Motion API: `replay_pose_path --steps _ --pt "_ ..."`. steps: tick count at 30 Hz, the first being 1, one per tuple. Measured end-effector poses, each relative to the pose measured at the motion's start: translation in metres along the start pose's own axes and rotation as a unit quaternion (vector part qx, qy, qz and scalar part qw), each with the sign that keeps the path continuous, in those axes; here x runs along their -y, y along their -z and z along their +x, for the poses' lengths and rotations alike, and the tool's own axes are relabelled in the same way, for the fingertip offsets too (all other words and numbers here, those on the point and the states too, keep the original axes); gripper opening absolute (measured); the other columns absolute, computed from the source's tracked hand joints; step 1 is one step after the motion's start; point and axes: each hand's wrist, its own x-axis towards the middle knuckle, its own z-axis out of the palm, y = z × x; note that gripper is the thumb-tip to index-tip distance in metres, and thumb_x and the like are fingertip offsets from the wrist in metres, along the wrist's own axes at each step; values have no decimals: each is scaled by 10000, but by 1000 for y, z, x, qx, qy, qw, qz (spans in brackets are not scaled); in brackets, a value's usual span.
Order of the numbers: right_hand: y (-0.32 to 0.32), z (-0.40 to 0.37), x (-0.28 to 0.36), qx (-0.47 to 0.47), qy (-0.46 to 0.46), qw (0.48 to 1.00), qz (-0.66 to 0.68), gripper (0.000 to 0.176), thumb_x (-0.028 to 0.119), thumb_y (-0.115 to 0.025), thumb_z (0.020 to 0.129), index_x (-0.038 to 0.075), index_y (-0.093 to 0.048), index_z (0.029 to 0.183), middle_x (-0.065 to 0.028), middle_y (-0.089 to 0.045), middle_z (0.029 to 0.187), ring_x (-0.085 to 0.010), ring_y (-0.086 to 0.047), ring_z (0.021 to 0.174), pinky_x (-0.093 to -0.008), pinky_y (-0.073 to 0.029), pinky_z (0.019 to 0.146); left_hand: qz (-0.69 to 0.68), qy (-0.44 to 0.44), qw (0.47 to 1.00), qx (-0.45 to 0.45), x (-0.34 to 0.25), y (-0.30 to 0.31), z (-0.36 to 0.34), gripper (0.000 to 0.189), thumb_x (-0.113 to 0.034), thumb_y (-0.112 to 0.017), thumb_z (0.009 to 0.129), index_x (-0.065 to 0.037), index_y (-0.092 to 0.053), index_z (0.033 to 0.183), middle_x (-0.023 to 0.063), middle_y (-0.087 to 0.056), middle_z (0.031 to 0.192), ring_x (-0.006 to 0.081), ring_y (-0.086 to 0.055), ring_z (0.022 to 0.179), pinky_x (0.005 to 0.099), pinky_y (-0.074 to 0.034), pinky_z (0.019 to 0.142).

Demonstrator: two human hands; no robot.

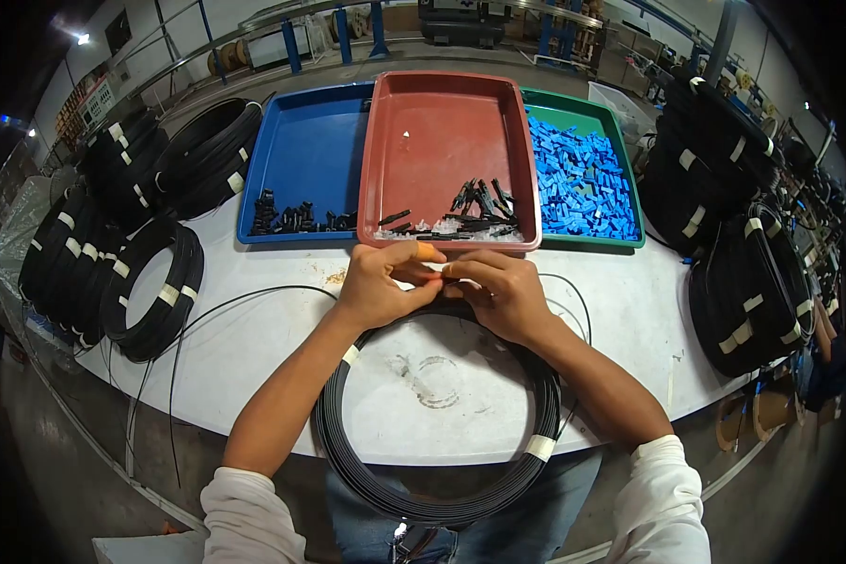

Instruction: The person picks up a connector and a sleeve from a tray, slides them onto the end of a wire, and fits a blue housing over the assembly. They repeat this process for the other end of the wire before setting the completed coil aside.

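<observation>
A coil of black cable (336, 442), bound with pale tape, lies in front of me and overhangs the table's near edge. Above its far side my left hand (390, 277) and my right hand (503, 287) meet, fingertips pinched together. Whatever small piece they hold between them is hidden by the fingers. One loose cable end (244, 299) runs out left from the coil, and another curves out on the right. Just beyond my hands stands a red tray (442, 122) with black pieces and clear bits along its near side.
A blue tray (310, 141) with small black parts stands at the left, and a green tray (573, 111) of blue connectors at the right. Stacked cable coils (160, 291) line the left side. More black coils (752, 291) stand on the right of the white table (630, 329).
</observation>
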Motion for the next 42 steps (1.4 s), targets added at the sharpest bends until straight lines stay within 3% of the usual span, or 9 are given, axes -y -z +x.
replay_pose_path --steps 13,15,19,23,25,28,29,33,42 --pt "0 -3 -4 10 7 999 36 221 31 -741 733 76 -733 949 -75 -680 855 -281 -671 682 -370 -530 582 27 -3 1000 15 0 1 0 199 10 -826 722 16 -716 887 93 -757 816 150 -749 733 255 -595 703" --pt "0 -5 -6 34 4 999 25 203 45 -744 736 76 -732 937 -72 -676 867 -274 -673 690 -367 -530 581 -13 44 997 67 1 3 0 163 -3 -769 777 17 -726 932 109 -765 839 160 -753 797 264 -587 748" --pt "0 -5 -6 40 18 999 17 187 57 -750 738 80 -734 923 -68 -668 863 -268 -672 691 -364 -532 581 -162 48 985 47 21 15 12 142 -23 -627 911 45 -702 1010 121 -742 956 167 -721 893 279 -568 802" --pt "0 -5 -4 45 11 998 31 161 62 -745 749 72 -728 909 -80 -658 866 -272 -666 684 -367 -535 588 45 73 996 19 24 8 63 154 -70 -646 892 -9 -735 1002 120 -760 885 199 -741 871 321 -570 768" --pt "0 -6 -5 52 13 998 40 161 62 -737 756 62 -722 917 -94 -655 878 -278 -664 678 -373 -537 594 265 -75 957 95 41 0 82 196 -98 -665 854 -87 -754 1028 131 -747 906 298 -725 848 412 -567 767" --pt "-1 -7 -6 57 14 998 37 168 70 -739 756 67 -723 924 -91 -655 879 -280 -663 670 -373 -536 595 328 -106 921 182 44 -20 104 192 -81 -699 821 -80 -753 1005 157 -712 857 329 -697 829 427 -551 798" --pt "1 -7 -5 65 6 997 27 154 36 -766 762 44 -731 912 -104 -676 884 -272 -688 694 -351 -566 622 376 -64 897 225 44 -25 110 215 -101 -718 814 -83 -754 1025 139 -713 887 332 -688 848 455 -541 814" --pt "2 -7 -4 72 3 997 25 157 49 -763 759 42 -733 913 -102 -681 872 -264 -687 688 -342 -562 609 382 -37 888 252 52 -40 119 238 -92 -736 787 -101 -763 1023 113 -667 1085 328 -642 1030 447 -526 872" --pt "1 -8 -7 52 5 998 24 152 88 -735 758 83 -718 909 -70 -659 873 -270 -661 658 -367 -530 580 325 -41 922 208 62 -31 121 158 -53 -723 778 -35 -716 935 126 -608 1014 334 -609 1002 448 -504 875"
